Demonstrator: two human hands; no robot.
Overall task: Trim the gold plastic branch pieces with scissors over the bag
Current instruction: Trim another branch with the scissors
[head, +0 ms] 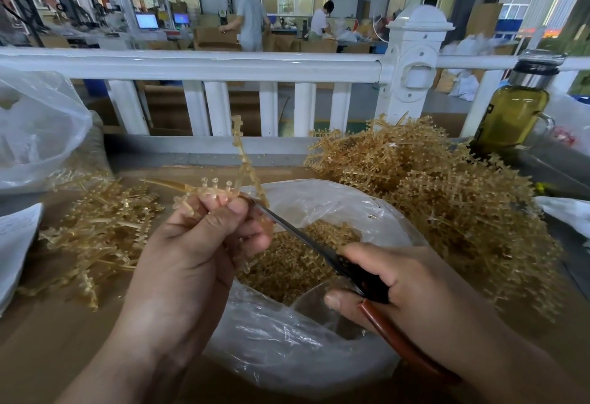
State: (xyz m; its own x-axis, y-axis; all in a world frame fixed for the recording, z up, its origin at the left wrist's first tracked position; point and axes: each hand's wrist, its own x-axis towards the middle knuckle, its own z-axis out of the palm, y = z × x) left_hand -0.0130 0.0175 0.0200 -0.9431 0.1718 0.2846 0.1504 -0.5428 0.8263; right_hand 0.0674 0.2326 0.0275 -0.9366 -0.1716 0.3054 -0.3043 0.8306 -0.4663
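My left hand (204,244) pinches a gold plastic branch piece (240,154) between thumb and fingers; one stem of it sticks up above the hand. My right hand (412,295) grips scissors (306,237) with dark blades and a reddish-brown handle. The blade tips meet the branch right beside my left fingertips. Both hands hover over an open clear plastic bag (338,199) that holds a heap of small gold cut bits (300,263).
A big pile of gold branches (440,180) lies to the right, a smaller pile (105,228) to the left. Another clear bag (38,129) stands far left, a glass bottle (514,109) far right. A white railing (223,68) runs behind the brown table (64,333). Two people work far off.
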